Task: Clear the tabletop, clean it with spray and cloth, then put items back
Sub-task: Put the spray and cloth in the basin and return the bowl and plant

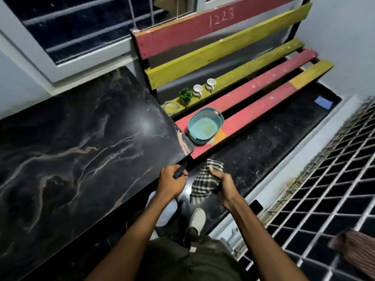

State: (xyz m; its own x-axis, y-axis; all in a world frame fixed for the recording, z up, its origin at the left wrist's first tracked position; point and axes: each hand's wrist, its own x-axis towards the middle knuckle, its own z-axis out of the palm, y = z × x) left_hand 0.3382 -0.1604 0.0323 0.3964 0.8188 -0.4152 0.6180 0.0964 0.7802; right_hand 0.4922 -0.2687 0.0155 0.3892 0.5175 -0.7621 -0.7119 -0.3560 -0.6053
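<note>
One head-worn view looks steeply down, close over the tabletop (71,128) and bench (253,94)

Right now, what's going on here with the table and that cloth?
A person stands at the corner of a dark marble table. The left hand grips a black object at the table's edge; I can't tell what it is. The right hand holds a checkered cloth. Two cups, a small plant, a glass dish and a teal tub sit on the painted bench.

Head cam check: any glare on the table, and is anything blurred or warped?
Head view: a soft glare spot on the dark tabletop near its right corner; dim lighting overall; wide-angle bending at the window and floor grate; striped cloth bottom right blurred.
</note>
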